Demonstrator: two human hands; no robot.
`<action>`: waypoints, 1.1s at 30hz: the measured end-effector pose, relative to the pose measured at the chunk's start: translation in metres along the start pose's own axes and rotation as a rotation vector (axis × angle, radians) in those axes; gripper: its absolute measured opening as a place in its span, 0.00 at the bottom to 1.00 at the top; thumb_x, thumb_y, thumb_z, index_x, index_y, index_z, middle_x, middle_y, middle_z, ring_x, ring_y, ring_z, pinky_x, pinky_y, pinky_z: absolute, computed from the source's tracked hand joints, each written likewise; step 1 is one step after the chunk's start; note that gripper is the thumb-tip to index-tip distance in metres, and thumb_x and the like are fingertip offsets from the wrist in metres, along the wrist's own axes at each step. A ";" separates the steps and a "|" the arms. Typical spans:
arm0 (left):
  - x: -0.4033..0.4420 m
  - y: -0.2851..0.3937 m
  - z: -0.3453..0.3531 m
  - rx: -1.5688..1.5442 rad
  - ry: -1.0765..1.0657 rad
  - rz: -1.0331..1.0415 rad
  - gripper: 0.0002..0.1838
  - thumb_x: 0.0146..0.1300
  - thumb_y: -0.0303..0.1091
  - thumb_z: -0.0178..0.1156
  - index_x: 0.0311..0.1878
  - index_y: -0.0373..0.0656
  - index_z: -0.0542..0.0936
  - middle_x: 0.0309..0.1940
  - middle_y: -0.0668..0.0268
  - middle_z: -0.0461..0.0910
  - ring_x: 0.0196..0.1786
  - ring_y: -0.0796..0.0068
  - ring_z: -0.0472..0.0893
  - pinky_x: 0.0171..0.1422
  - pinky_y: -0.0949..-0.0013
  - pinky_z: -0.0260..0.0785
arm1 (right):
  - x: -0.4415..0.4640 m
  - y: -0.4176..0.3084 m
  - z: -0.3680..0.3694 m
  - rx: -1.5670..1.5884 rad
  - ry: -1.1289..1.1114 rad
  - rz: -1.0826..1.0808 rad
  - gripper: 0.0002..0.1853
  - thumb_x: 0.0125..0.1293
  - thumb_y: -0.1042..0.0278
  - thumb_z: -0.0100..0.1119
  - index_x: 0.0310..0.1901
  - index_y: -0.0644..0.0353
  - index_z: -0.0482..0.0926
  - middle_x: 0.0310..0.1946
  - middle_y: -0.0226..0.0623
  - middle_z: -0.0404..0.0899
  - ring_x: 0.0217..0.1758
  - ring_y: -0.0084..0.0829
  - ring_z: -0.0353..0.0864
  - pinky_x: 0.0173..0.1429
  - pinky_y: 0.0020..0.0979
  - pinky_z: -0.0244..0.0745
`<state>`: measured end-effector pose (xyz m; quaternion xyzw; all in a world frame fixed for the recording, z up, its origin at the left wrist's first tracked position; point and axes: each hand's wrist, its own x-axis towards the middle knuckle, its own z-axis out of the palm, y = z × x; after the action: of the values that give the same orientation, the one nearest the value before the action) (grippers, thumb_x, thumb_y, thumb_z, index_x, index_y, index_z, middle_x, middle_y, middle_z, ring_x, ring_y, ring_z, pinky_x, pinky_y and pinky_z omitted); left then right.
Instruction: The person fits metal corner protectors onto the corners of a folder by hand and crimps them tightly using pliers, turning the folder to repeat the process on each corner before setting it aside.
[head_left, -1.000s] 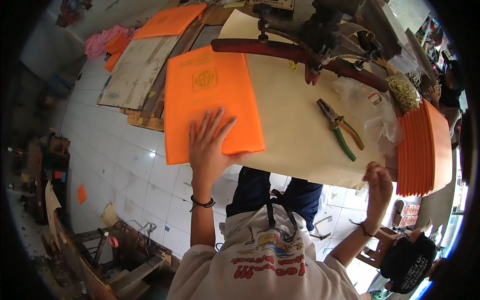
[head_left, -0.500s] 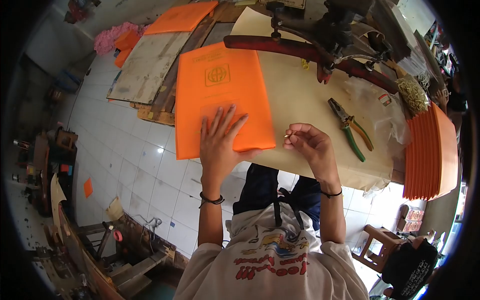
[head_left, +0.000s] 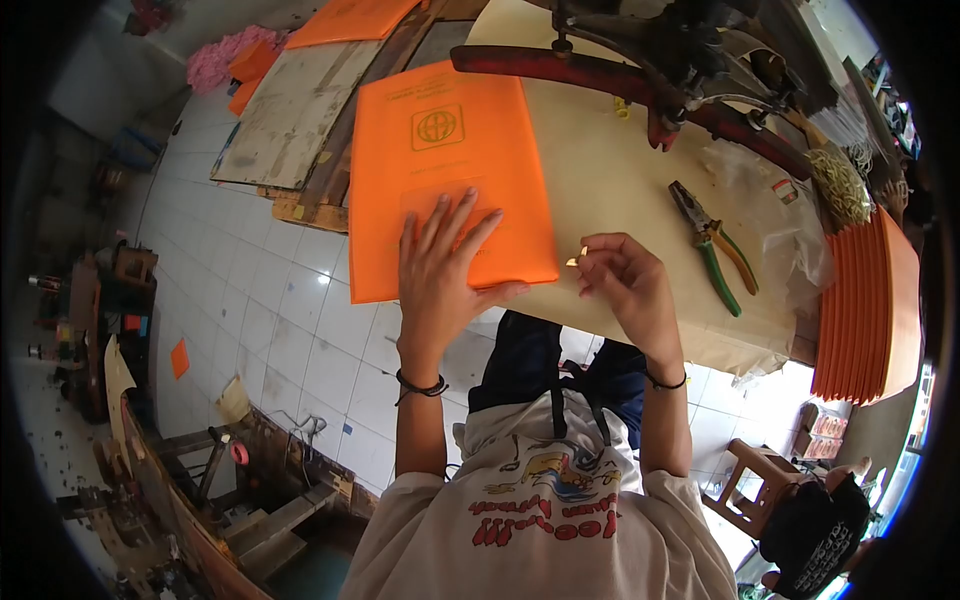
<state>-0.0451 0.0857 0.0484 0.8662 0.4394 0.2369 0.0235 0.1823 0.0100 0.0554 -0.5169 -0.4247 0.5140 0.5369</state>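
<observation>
My left hand point(head_left: 440, 265) lies flat on the lower part of an orange folder point(head_left: 385, 190), fingers spread and thumb at its lower edge. The folder has a printed emblem and lettering on its cover. Just right of the folder, my right hand point(head_left: 632, 290) pinches a small gold metal piece point(head_left: 578, 258) between thumb and fingertips. The piece has a bent, pointed shape; its exact kind is too small to tell. Pliers point(head_left: 712, 240) with green and orange handles lie on the brown paper point(head_left: 600, 190), right of my right hand.
A dark machine with a red bar point(head_left: 560, 65) stands over the table's back. To the right are a plastic bag point(head_left: 765, 200), a bundle of pale cords point(head_left: 840, 185) and a stack of orange folders point(head_left: 865, 310). A person in black point(head_left: 825, 535) is at lower right, near a stool point(head_left: 745, 485).
The gold piece now shows more clearly beyond my right fingertips, as that hand has turned a little. My left hand stays on the folder. The whole view has shifted slightly.
</observation>
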 end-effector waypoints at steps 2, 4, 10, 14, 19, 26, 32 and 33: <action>0.002 0.003 -0.007 -0.010 -0.017 0.009 0.41 0.43 0.62 0.72 0.63 0.58 0.77 0.72 0.63 0.65 0.73 0.52 0.61 0.76 0.43 0.47 | -0.004 -0.004 0.005 -0.097 -0.001 0.018 0.13 0.69 0.77 0.58 0.53 0.72 0.77 0.36 0.39 0.83 0.35 0.22 0.81 0.42 0.24 0.79; 0.014 0.015 -0.027 -0.070 -0.136 0.014 0.37 0.44 0.58 0.73 0.61 0.61 0.79 0.72 0.62 0.63 0.73 0.50 0.59 0.76 0.44 0.46 | -0.007 -0.004 0.008 -0.144 0.022 0.021 0.13 0.68 0.78 0.58 0.53 0.72 0.77 0.35 0.39 0.83 0.34 0.22 0.81 0.40 0.24 0.79; 0.036 0.012 -0.017 -0.221 -0.261 0.290 0.29 0.46 0.49 0.74 0.56 0.63 0.82 0.70 0.61 0.60 0.73 0.49 0.56 0.75 0.39 0.44 | -0.015 0.003 0.012 -0.180 0.130 -0.001 0.11 0.67 0.78 0.59 0.49 0.72 0.80 0.32 0.38 0.84 0.31 0.22 0.81 0.39 0.24 0.79; 0.044 0.006 -0.007 -0.219 -0.297 0.403 0.23 0.49 0.46 0.73 0.51 0.59 0.83 0.70 0.61 0.61 0.74 0.48 0.54 0.74 0.33 0.42 | -0.023 0.007 0.017 -0.189 0.178 -0.026 0.10 0.66 0.77 0.62 0.46 0.72 0.80 0.32 0.37 0.84 0.32 0.21 0.82 0.39 0.23 0.79; 0.052 0.004 -0.009 -0.260 -0.359 0.435 0.19 0.50 0.42 0.73 0.46 0.55 0.82 0.69 0.65 0.63 0.75 0.49 0.54 0.74 0.30 0.41 | -0.024 0.010 0.017 -0.209 0.167 -0.057 0.10 0.65 0.77 0.64 0.47 0.71 0.80 0.34 0.35 0.83 0.34 0.21 0.82 0.41 0.24 0.79; 0.053 -0.002 -0.014 -0.307 -0.412 0.425 0.18 0.50 0.40 0.73 0.45 0.54 0.81 0.64 0.70 0.67 0.75 0.53 0.55 0.73 0.31 0.43 | -0.024 0.010 0.020 -0.144 0.199 -0.054 0.13 0.66 0.78 0.63 0.52 0.69 0.78 0.36 0.34 0.81 0.36 0.20 0.80 0.43 0.24 0.79; 0.058 -0.003 -0.023 -0.363 -0.340 0.452 0.17 0.49 0.33 0.71 0.44 0.52 0.81 0.62 0.71 0.70 0.74 0.54 0.59 0.74 0.32 0.46 | -0.026 0.018 0.030 -0.064 0.201 -0.063 0.14 0.67 0.77 0.63 0.53 0.67 0.78 0.38 0.33 0.81 0.40 0.20 0.81 0.44 0.25 0.81; 0.057 -0.002 -0.023 -0.348 -0.310 0.455 0.17 0.48 0.32 0.70 0.44 0.52 0.81 0.62 0.71 0.70 0.74 0.54 0.59 0.74 0.32 0.47 | -0.026 0.020 0.033 -0.022 0.209 -0.075 0.14 0.67 0.76 0.62 0.53 0.67 0.78 0.38 0.33 0.81 0.40 0.20 0.81 0.44 0.25 0.81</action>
<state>-0.0279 0.1276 0.0906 0.9509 0.1789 0.1729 0.1843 0.1444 -0.0129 0.0407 -0.5573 -0.3910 0.4323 0.5913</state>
